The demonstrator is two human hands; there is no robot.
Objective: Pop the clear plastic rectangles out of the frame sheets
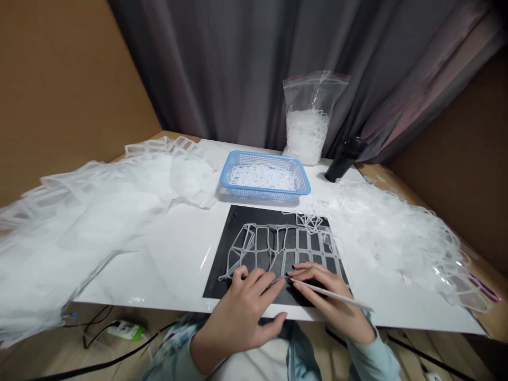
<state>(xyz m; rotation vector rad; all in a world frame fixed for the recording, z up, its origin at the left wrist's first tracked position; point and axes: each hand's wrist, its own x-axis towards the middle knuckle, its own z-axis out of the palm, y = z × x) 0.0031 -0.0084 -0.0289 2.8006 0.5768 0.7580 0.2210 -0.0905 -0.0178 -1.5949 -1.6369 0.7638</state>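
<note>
A translucent white lattice sheet (pixel 260 243) of rounded rectangular openings lies on a black mat (pixel 238 218). Its left half is stretched and skewed; the right half is more regular. My left hand (pixel 244 309) rests on the lattice's near edge, fingers extended and the thumb apart, holding nothing. Beside it, my right hand (pixel 327 296) grips a slim white stick-like tool (pixel 337 297) whose narrow dark tip meets the lattice near my left fingertips. The exact kind of tool is not clear. Small loose white frame pieces (pixel 311 221) are heaped at the mat's far right.
Behind the mat stands a blue basket (pixel 226 182) of white scraps. Farther back are a zip bag (pixel 307 132) of similar scraps and a black cylinder (pixel 344 159). Lattice sheets (pixel 119 196) pile up at left, with another translucent heap (pixel 397 238) at right. Cables and a power strip (pixel 126 329) lie below.
</note>
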